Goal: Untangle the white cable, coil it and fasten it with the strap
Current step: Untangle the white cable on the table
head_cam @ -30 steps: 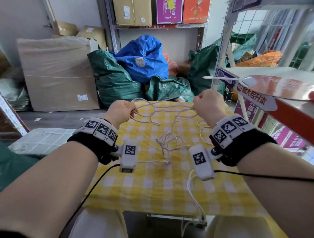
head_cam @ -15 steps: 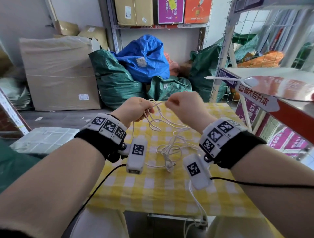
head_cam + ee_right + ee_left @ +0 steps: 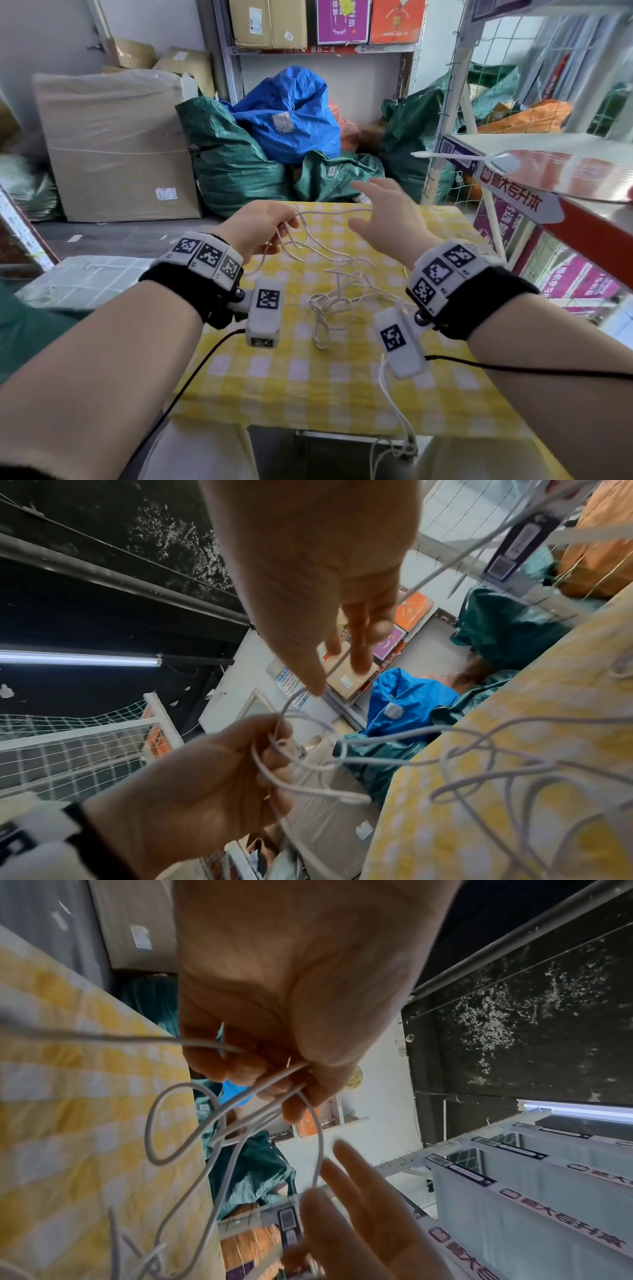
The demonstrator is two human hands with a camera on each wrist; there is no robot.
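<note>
A: Where is the white cable?

B: Most of it lies in a loose tangle on the table with the yellow checked cloth, in front of you. Several strands rise to your left hand.

A: How are my hands?

B: Your left hand's curled fingers pinch a bunch of strands above the table. Your right hand is just beside it, fingers spread straight, holding nothing; one loop passes by its fingertips.
</note>
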